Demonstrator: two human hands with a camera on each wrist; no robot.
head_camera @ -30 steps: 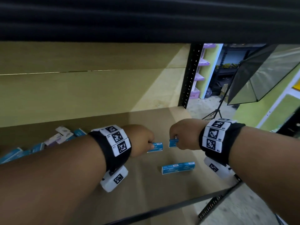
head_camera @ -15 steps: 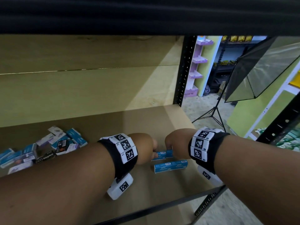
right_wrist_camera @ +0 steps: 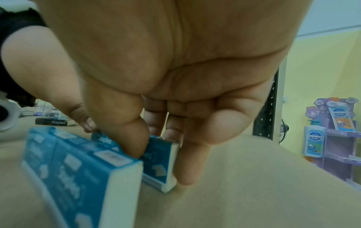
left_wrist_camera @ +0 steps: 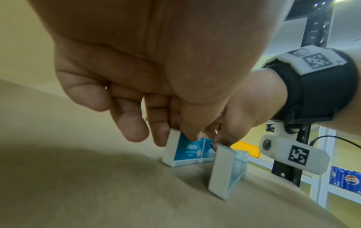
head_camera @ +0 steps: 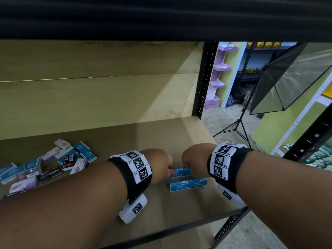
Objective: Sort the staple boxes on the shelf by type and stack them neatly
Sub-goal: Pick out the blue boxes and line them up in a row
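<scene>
Two blue staple boxes (head_camera: 180, 172) stand end to end on the brown shelf board (head_camera: 161, 133), between my hands. My left hand (head_camera: 168, 170) pinches the left box (left_wrist_camera: 186, 152) from above. The right box (right_wrist_camera: 159, 162) is pinched between thumb and fingers of my right hand (head_camera: 186, 164). Just in front of them, a second row of blue staple boxes (head_camera: 188, 184) stands free of both hands, and it shows close up in both wrist views (left_wrist_camera: 227, 171) (right_wrist_camera: 78, 169). A loose pile of mixed blue, purple and black staple boxes (head_camera: 46, 166) lies at the left.
The shelf's black front rail (head_camera: 170, 232) runs below my wrists and a black upright post (head_camera: 204, 78) stands at the back right corner. Beyond the shelf's right end are a light stand with a softbox (head_camera: 287, 78) and a purple display rack (head_camera: 218, 74).
My hands came toward me and down with a blue box each. The two boxes, apart a second ago, now meet end to end on the board behind the front row.
</scene>
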